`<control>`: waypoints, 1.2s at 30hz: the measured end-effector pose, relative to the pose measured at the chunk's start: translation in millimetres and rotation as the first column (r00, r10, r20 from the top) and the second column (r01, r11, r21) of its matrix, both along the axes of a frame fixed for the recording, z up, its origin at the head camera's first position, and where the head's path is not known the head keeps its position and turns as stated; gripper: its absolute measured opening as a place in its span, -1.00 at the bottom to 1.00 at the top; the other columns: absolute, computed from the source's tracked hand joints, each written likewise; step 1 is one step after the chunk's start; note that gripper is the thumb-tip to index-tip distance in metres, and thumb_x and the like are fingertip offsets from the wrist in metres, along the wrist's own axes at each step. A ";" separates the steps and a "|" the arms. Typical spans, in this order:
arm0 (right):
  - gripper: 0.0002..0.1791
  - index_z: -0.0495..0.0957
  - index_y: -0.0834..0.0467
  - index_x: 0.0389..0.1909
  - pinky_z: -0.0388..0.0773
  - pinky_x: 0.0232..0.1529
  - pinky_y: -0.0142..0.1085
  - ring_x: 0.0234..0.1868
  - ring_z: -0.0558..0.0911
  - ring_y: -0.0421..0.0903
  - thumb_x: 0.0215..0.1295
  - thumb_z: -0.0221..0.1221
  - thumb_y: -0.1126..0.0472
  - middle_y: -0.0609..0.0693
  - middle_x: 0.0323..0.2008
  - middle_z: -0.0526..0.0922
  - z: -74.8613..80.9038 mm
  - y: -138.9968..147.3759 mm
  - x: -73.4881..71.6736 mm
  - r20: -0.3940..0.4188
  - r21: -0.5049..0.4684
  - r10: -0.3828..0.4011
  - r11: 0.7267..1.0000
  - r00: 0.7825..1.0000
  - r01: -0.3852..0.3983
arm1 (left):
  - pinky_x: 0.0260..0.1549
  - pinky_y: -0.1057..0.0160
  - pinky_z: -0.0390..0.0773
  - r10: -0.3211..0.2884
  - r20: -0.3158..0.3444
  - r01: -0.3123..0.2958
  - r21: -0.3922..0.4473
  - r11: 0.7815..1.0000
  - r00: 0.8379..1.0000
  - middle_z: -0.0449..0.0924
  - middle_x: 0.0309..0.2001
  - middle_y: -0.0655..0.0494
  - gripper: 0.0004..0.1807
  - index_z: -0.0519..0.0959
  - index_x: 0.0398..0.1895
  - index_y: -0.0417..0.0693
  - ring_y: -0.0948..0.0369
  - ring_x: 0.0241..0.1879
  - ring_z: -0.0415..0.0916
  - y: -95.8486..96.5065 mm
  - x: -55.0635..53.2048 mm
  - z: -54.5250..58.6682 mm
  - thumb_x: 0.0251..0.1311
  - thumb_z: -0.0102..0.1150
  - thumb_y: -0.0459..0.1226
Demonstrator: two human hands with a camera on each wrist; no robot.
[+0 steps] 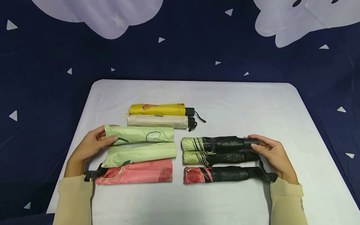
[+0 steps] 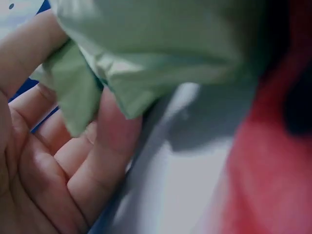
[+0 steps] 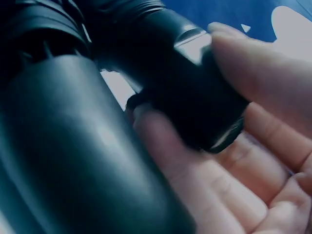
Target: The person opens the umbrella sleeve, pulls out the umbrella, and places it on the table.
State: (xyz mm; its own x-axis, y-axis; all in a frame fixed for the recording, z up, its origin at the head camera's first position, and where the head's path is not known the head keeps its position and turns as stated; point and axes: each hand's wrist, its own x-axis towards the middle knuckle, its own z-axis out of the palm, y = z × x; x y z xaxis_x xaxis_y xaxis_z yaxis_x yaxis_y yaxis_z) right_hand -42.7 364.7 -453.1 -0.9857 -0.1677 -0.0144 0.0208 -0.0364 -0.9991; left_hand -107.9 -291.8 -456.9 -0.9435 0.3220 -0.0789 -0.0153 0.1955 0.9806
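My left hand (image 1: 89,147) pinches the left end of the upper light green umbrella sleeve (image 1: 137,134). In the left wrist view, its fingers lie around the crumpled green fabric (image 2: 151,44). Just below is a second light green sleeve (image 1: 143,153), then a red sleeve (image 1: 140,172). At the right, my right hand (image 1: 277,154) holds the black handle (image 1: 250,142) of the upper green-and-black folded umbrella (image 1: 223,143) between thumb and fingers. A matching umbrella (image 1: 222,158) lies against it, with a red-and-black folded umbrella (image 1: 222,174) nearest me.
Farther back, a yellow umbrella (image 1: 160,109) and a cream umbrella (image 1: 157,121) lie side by side, black handles and cords to the right. All rest on a white table (image 1: 239,106). Dark blue cloth (image 1: 191,50) with white shapes surrounds it.
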 end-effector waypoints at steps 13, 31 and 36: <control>-0.55 0.53 0.32 0.30 0.60 0.03 -0.43 0.18 0.63 -0.23 0.41 0.25 0.39 0.14 0.19 0.65 -12.4 1.1 -8.1 -0.067 0.389 0.052 0.921 0.996 -0.022 | -0.24 0.27 0.66 0.022 -0.036 -0.030 -0.245 0.969 0.999 0.60 0.13 -0.07 -0.34 0.41 0.44 -0.16 0.26 -0.09 0.64 2.7 21.5 9.2 0.31 0.39 -0.25; -0.54 0.51 0.17 0.35 0.56 0.07 -0.48 0.24 0.57 -0.28 0.48 0.22 0.25 0.12 0.26 0.60 -14.6 1.6 7.9 -0.042 0.456 0.059 0.889 0.997 -0.033 | 0.06 0.46 0.44 0.056 -0.252 -0.123 -0.257 0.959 0.966 0.57 0.25 -0.05 -0.47 0.50 0.36 -0.08 0.33 0.20 0.48 6.7 35.0 12.4 0.34 0.34 -0.29; -0.53 0.48 0.16 0.38 0.57 0.04 -0.48 0.23 0.57 -0.32 0.51 0.19 0.23 0.10 0.27 0.59 -7.7 4.7 8.2 -0.044 0.504 0.051 0.863 0.998 -0.022 | 0.13 0.48 0.42 0.067 -0.249 -0.127 -0.233 0.964 0.966 0.53 0.29 -0.03 -0.50 0.50 0.37 -0.08 0.31 0.24 0.46 8.5 21.9 18.1 0.38 0.30 -0.27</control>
State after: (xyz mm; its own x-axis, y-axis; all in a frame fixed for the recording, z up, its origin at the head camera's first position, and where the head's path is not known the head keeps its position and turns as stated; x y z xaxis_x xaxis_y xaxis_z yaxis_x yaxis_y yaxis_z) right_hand -34.5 369.4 -460.9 -0.9807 -0.1882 -0.0539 -0.0420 0.4713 -0.8810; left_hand -86.0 -283.2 -438.8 -0.9700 0.2271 0.0861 0.1810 0.4392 0.8800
